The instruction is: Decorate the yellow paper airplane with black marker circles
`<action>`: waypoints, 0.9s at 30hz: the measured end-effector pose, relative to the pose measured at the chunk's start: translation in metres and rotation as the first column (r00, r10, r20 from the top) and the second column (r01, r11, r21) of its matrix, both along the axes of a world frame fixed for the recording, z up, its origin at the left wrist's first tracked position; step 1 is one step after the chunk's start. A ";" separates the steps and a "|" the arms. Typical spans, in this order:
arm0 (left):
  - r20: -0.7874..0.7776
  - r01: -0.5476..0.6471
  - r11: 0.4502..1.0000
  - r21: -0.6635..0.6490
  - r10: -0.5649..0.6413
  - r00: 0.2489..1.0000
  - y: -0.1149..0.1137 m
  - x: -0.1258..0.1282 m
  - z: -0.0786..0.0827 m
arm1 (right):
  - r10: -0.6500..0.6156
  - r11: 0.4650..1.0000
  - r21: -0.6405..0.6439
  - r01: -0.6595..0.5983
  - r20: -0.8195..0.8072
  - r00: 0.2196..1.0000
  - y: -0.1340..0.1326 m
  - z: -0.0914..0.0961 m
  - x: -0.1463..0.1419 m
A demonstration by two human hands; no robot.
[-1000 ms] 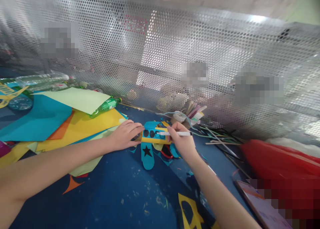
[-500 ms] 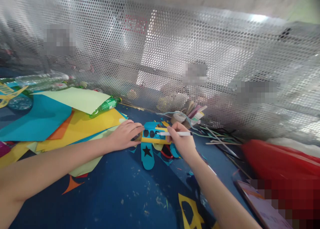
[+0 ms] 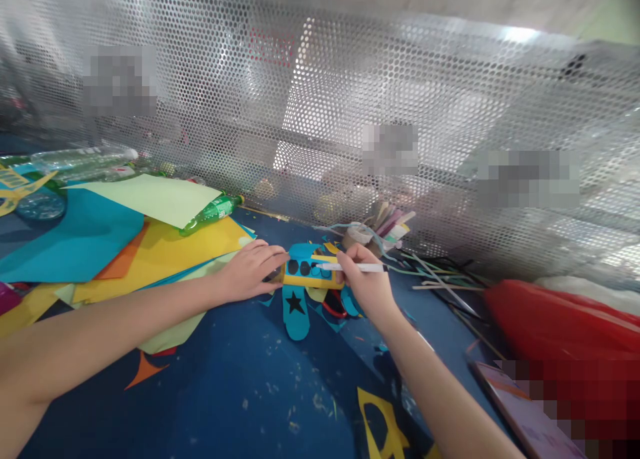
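A toy plane (image 3: 307, 283), made of a bottle wrapped in yellow and blue paper, lies on the blue table. Its near blue wing (image 3: 297, 324) carries a black star. My left hand (image 3: 253, 271) is closed around the bottle's left end, fingers on top and thumb below. Pinched in my right hand (image 3: 369, 287) is a white marker (image 3: 327, 267), its tip at the blue strip on the plane's body. Two filled black circles (image 3: 299, 267) show on that strip, with a dark outline beside them at the marker tip. My right fingers partly cover the plane's right end.
Coloured paper sheets (image 3: 165, 252) and a green bottle (image 3: 215, 212) lie to the left. Behind the plane are a tape roll (image 3: 357, 235) and a perforated metal screen (image 3: 210, 92). Sticks, a red bag (image 3: 545, 319) and a tablet-like object (image 3: 525, 405) are right.
My right hand and the marker have shifted very slightly to the right over the blue strip. My left hand and the plane stay in place.
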State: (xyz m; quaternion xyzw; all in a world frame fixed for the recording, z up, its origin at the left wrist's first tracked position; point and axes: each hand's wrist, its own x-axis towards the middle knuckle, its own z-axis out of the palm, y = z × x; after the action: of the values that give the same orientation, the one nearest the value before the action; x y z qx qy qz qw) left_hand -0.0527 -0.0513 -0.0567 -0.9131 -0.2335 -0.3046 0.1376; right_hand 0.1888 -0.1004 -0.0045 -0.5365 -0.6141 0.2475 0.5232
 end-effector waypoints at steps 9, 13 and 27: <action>0.010 0.005 1.000 -0.002 -0.005 1.000 0.000 0.000 0.000 | 0.009 1.000 -0.006 -0.009 -0.006 1.000 -0.001 0.000 0.000; 0.005 0.006 1.000 -0.007 -0.006 1.000 -0.001 0.000 0.000 | 0.014 1.000 -0.014 -0.015 -0.007 1.000 -0.001 0.000 0.000; -0.002 0.006 1.000 -0.028 -0.006 1.000 0.000 0.000 0.000 | 0.016 1.000 -0.019 -0.015 0.031 0.999 0.000 -0.001 0.001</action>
State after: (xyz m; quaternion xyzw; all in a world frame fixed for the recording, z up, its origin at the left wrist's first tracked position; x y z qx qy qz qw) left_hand -0.0527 -0.0514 -0.0565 -0.9159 -0.2346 -0.3010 0.1241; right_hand 0.1894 -0.1003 -0.0056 -0.5405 -0.6238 0.2490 0.5067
